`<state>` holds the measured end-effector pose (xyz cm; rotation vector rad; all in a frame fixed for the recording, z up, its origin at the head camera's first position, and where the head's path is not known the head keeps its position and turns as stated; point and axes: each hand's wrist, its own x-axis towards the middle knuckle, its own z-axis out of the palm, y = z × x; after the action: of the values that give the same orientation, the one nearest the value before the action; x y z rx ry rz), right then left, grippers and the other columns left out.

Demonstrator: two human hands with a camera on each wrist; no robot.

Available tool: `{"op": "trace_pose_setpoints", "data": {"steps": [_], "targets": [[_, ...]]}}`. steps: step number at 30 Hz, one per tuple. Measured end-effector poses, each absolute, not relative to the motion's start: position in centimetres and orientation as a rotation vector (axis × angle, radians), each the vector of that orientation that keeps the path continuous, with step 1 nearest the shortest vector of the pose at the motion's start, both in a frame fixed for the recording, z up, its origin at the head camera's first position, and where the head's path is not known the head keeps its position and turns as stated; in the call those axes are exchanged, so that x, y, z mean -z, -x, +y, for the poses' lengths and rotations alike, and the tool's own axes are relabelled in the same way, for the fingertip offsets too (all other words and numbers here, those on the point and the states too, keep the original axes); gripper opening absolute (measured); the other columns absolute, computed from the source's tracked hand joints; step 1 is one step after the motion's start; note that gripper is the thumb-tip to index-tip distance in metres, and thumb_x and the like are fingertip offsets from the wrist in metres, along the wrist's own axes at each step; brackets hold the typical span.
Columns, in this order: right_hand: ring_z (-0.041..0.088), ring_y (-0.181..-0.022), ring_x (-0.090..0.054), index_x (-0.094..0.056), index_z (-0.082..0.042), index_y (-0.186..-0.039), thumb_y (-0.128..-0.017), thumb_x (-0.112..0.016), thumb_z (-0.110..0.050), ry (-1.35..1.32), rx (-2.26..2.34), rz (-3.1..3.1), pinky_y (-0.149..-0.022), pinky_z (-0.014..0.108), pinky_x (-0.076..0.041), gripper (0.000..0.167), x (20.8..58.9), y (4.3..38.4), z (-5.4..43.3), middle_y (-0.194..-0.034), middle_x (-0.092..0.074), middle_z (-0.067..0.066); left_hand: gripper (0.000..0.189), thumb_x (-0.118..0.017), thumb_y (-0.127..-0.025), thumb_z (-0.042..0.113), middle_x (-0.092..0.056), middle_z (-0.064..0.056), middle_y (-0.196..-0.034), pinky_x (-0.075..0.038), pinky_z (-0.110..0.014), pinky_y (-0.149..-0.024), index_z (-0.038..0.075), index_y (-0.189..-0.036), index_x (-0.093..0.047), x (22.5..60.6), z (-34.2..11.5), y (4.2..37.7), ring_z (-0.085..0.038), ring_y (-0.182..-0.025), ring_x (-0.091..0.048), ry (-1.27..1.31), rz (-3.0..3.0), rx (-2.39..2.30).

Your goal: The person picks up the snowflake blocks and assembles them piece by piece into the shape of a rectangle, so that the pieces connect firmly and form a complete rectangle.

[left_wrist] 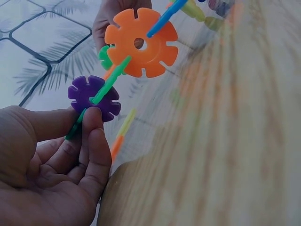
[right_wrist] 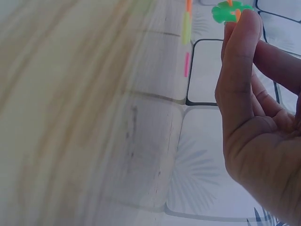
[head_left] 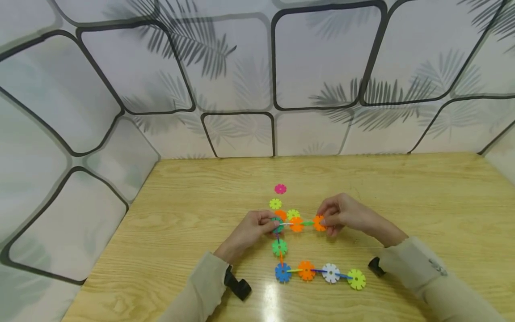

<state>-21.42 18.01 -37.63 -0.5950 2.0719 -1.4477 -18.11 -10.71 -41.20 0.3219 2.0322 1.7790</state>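
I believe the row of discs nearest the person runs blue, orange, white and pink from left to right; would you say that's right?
Not quite: in the head view, the rightmost disc is yellow-green, not pink; the rest is as you say.

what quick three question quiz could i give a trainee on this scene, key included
1. True or false: in the head view, the pink disc lies apart from the linked discs.
2. In the head view, which disc does the right hand pinch? a) a blue disc b) an orange disc c) a white disc
3. In the head view, what colour is the disc at the right end of the nearest row?

Key: 1. True. 2. b. 3. Yellow-green.
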Motion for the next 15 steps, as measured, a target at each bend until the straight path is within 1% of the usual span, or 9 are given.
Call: {"op": "trace_pose_setpoints", "data": {"steps": [9, 15], "targets": [[0.021, -0.062, -0.067, -0.059, 0.011, -0.1, -0.093, -0.06, 0.01, 0.614, 1.455, 2.055, -0.06, 0.039, -0.061, 0.007, 37.75, 21.22, 17.62, -0.074, -0.064, 0.012, 0.015, -0.055, -0.104, 0.003, -0.074, -0.017, -0.096, -0.057, -0.031, -0.08, -0.007, -0.103, -0.066, 41.22, -10.59, 18.06, -0.02, -0.088, -0.071, -0.351, 2.076, -1.77], [0.022, -0.06, -0.067, -0.058, 0.008, -0.095, -0.093, -0.059, 0.012, 0.596, 1.483, 2.057, -0.059, 0.039, -0.061, 0.005, 37.64, 21.32, 17.43, -0.073, -0.064, 0.012, 0.015, -0.055, -0.103, 0.001, -0.074, -0.017, -0.094, -0.057, -0.029, -0.08, -0.009, -0.105, -0.066, 41.23, -10.51, 18.04, -0.016, -0.085, -0.071, -0.358, 2.09, -1.764]]}}
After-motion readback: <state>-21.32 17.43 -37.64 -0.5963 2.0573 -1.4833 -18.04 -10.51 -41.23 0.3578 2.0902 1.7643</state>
